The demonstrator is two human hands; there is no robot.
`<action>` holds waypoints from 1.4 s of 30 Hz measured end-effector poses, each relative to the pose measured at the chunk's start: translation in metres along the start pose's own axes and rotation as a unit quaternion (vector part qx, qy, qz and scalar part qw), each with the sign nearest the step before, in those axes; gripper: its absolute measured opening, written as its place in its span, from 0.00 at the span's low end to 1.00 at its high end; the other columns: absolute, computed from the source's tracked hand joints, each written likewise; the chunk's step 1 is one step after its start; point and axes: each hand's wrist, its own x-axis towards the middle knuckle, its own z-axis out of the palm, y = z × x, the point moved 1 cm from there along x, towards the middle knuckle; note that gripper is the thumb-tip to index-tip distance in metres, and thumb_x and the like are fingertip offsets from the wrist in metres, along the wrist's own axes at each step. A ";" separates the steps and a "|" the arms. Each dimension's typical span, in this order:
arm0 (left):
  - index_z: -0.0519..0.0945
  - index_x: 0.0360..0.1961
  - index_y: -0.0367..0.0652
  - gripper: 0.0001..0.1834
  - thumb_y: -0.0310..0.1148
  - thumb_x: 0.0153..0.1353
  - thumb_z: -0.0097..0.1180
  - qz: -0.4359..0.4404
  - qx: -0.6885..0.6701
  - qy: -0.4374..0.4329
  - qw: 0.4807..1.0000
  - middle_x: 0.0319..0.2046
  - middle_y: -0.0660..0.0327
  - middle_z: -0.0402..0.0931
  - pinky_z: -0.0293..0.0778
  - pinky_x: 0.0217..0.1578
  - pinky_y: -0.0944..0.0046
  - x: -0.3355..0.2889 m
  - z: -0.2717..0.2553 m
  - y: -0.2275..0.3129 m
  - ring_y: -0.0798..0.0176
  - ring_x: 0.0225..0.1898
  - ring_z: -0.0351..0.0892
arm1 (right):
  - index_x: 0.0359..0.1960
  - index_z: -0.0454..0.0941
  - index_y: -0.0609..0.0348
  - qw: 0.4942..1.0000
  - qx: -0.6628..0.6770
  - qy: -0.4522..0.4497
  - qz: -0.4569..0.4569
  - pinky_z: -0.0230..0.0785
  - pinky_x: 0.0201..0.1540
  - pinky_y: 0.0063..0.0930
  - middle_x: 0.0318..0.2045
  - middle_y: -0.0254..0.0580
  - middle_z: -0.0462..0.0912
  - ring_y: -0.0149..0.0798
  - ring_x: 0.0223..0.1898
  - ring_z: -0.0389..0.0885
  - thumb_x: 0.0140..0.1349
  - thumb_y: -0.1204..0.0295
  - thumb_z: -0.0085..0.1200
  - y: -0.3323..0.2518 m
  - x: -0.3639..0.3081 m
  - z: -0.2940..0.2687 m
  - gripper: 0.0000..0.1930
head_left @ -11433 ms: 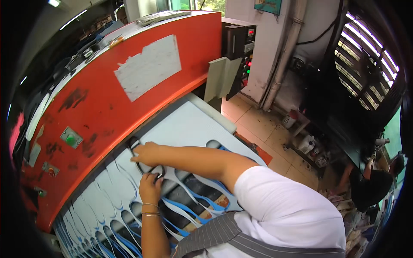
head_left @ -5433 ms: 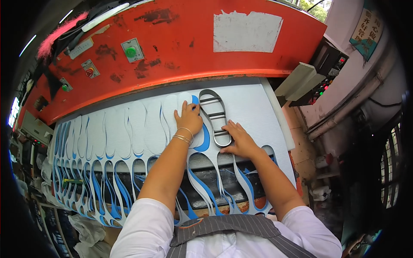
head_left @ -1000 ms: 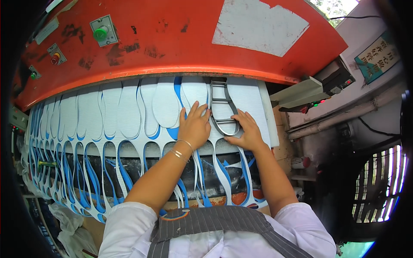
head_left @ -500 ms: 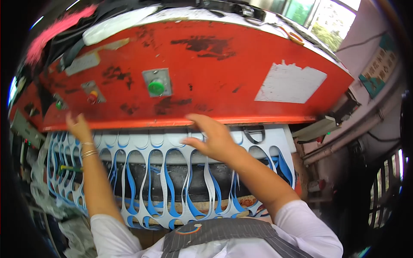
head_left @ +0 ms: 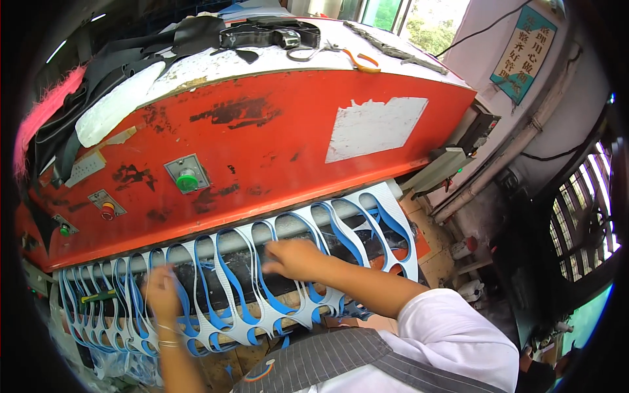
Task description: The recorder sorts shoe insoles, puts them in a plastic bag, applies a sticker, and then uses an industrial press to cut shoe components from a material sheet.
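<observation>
A white-and-blue foam sheet [head_left: 246, 316] with rows of long, rounded cut-outs hangs in narrow strips along the front of a red press [head_left: 275, 144]. My right hand [head_left: 295, 260] is over the sheet's middle, fingers curled and closed around one of its strips. Motion smears my left hand [head_left: 162, 291], which is at the strips farther left; its fingers do not show clearly. A green-and-yellow handled tool [head_left: 98, 297] rests among the strips at the left end. Behind them runs a grey bar [head_left: 226, 247], with a dark surface below it.
Green [head_left: 187, 181] and red [head_left: 107, 209] push buttons sit on the press front. Orange-handled scissors [head_left: 362, 62], black straps [head_left: 268, 34] and dark cloth lie on its top. A grey control box [head_left: 452, 167] stands off its right end, beside a pipe [head_left: 491, 167].
My view has turned right. Both hands have come back from the press edge toward me, the right one closing. The sheet's far edge now shows in front of the press, its strips drawn closer together leftward.
</observation>
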 end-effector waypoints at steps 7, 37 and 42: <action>0.82 0.28 0.40 0.05 0.30 0.51 0.58 0.158 -0.134 -0.244 0.947 0.26 0.53 0.79 0.74 0.34 0.55 -0.105 0.132 0.161 0.50 0.29 0.78 | 0.40 0.77 0.61 0.976 -0.085 -0.196 -0.046 0.65 0.49 0.45 0.41 0.52 0.79 0.52 0.47 0.76 0.42 0.42 0.63 0.030 -0.111 -0.003 0.34; 0.79 0.22 0.43 0.08 0.32 0.45 0.67 0.184 -0.043 -0.214 0.958 0.23 0.61 0.71 0.70 0.30 0.60 -0.022 0.366 0.228 0.58 0.29 0.74 | 0.64 0.63 0.35 0.908 -0.333 -0.194 -0.164 0.53 0.67 0.44 0.67 0.42 0.56 0.42 0.71 0.48 0.31 0.68 0.75 0.242 0.045 -0.111 0.51; 0.78 0.19 0.44 0.09 0.34 0.45 0.66 0.125 -0.086 -0.222 0.963 0.23 0.62 0.70 0.67 0.31 0.58 -0.021 0.378 0.228 0.56 0.30 0.72 | 0.62 0.67 0.37 0.905 -0.293 -0.262 -0.163 0.54 0.66 0.42 0.65 0.41 0.59 0.43 0.68 0.54 0.28 0.67 0.75 0.254 0.068 -0.116 0.50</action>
